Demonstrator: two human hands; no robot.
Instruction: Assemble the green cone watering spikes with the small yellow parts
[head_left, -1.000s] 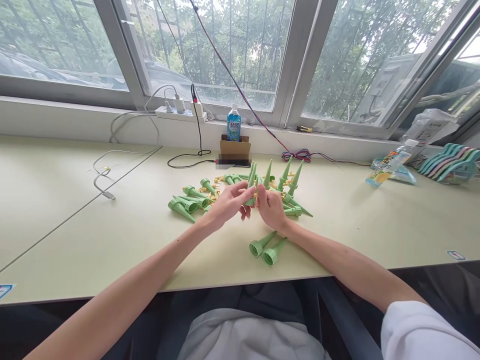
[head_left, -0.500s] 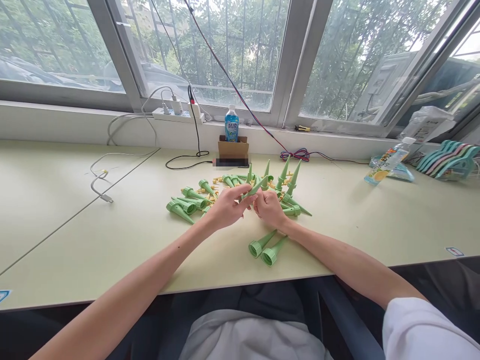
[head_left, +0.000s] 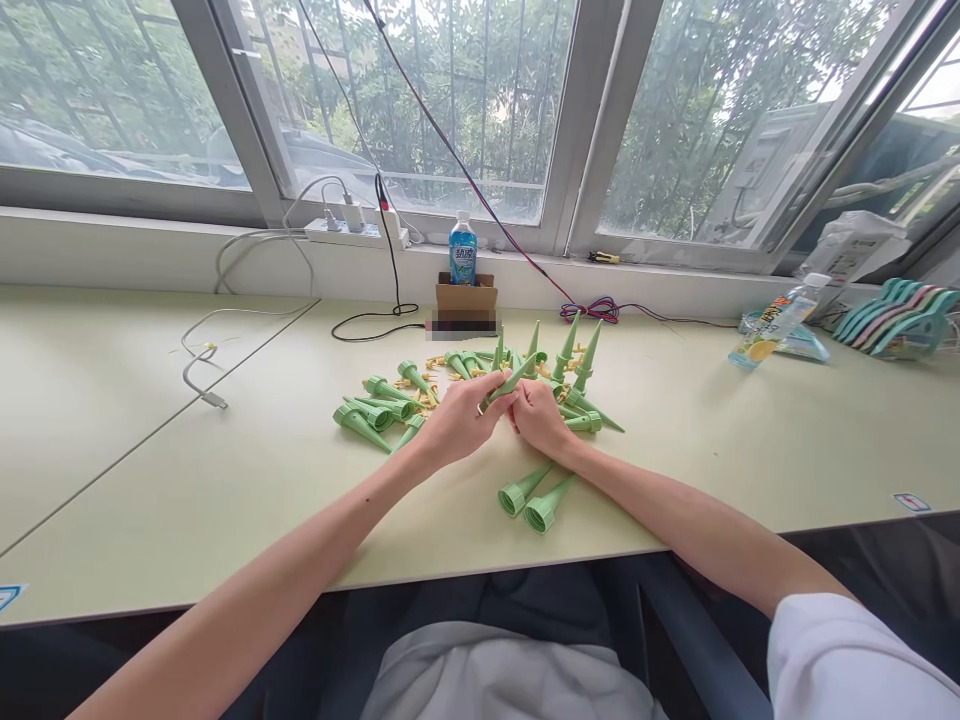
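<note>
My left hand [head_left: 471,412] is closed round a green cone [head_left: 517,376], whose tip points up and to the right. Against it, my right hand [head_left: 541,415] is curled closed; what its fingers hold, if anything, is hidden. Several green cones [head_left: 360,425] lie left of my hands, and others [head_left: 589,358] stand or lie behind and to the right. Small yellow pieces [head_left: 435,362] are scattered among them. Nearer the table's front edge, two green cones [head_left: 540,512] lie side by side with their threaded open ends towards me.
A blue bottle [head_left: 463,250] rises behind a small cardboard box [head_left: 466,298] at the back. Cables [head_left: 600,309] and a power strip [head_left: 345,232] are by the window. On the right are a tilted drink bottle [head_left: 780,322] and hangers [head_left: 896,318].
My left hand has shifted slightly right and turned a little with the green cone, closer to my right hand. My right hand has hardly moved.
</note>
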